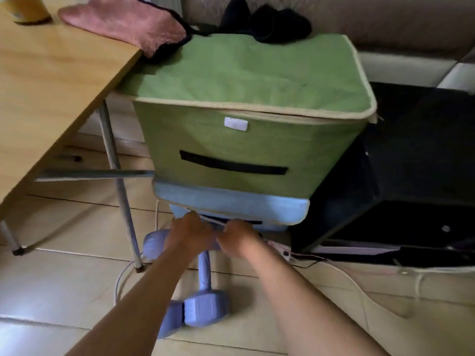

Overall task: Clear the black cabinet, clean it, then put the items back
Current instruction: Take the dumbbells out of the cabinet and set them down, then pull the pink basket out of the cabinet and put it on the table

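Both my hands are down at the lower front of the blue box; my left hand and right hand sit side by side, fingers curled tight onto its front edge by a dark slot; the fingertips are hidden behind my knuckles, so I cannot tell exactly what part they catch. The green box sits stacked on the blue one and covers most of it. The black cabinet stands just to the right, touching or nearly touching the boxes; its inside is too dark to read and the frame cuts off its right side. Purple dumbbells lie on the floor under my forearms, partly hidden. A pink cloth hangs over the table corner; a black garment lies behind the green box, blurred.
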Tool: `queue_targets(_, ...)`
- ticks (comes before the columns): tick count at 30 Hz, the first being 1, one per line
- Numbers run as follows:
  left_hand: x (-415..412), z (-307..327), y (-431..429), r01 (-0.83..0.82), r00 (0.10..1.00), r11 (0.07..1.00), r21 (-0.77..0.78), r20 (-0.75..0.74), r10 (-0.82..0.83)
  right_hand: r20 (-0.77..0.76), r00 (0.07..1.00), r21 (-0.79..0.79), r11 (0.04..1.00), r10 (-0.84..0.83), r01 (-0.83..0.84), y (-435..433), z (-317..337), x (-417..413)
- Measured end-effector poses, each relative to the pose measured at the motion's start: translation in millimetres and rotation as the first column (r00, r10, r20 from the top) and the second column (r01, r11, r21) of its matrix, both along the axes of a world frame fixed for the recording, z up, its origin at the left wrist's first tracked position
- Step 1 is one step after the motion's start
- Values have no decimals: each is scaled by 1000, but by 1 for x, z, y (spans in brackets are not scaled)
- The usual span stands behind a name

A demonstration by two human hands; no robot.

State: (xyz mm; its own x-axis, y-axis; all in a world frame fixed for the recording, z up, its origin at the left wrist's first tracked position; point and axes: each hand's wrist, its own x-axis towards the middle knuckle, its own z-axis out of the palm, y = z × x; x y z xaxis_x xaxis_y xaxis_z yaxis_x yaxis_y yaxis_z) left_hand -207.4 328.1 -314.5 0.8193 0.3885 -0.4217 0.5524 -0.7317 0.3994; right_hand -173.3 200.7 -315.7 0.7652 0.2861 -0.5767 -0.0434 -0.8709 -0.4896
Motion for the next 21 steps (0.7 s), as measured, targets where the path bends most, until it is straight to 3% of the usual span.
queue_targets(2, -4, 18, -20, 158, 987, 988, -2, -24, -158, 29, 1000, -5, 1000, 8, -8, -28, 24, -6)
queue_targets(5, -5, 48, -75, 321, 947, 936, -145, 38, -319, 7, 1000, -68, 997, 25, -25, -92, 67, -5)
queue_targets(8, -3, 53, -134, 604, 797, 777, -177, 143, -587, 12, 990, -99, 985, 141, -139, -151, 82, 10)
queue_targets(10, 4, 46, -176, 706, 708, 693, -150, 183, -682, 44, 978, -86, 976, 202, -198, -195, 78, 15)
queue_targets(14, 17, 49, -264, 770, 625, 637, -23, 225, -748, 126, 973, 9, 981, 192, -194, -281, 78, 13)
queue_targets(17, 27, 61, -309, 744, 654, 666, -49, 254, -713, 140, 985, 37, 994, 98, -104, -332, 80, 23)
queue_targets(19, 29, 57, -324, 702, 704, 712, -15, 166, -691, 119, 991, 17, 998, 63, -65, -360, 71, 25)
queue_targets(21, 23, 38, -328, 676, 737, 736, 32, -17, -676, 84, 993, -30, 996, 89, -87, -386, 51, 16)
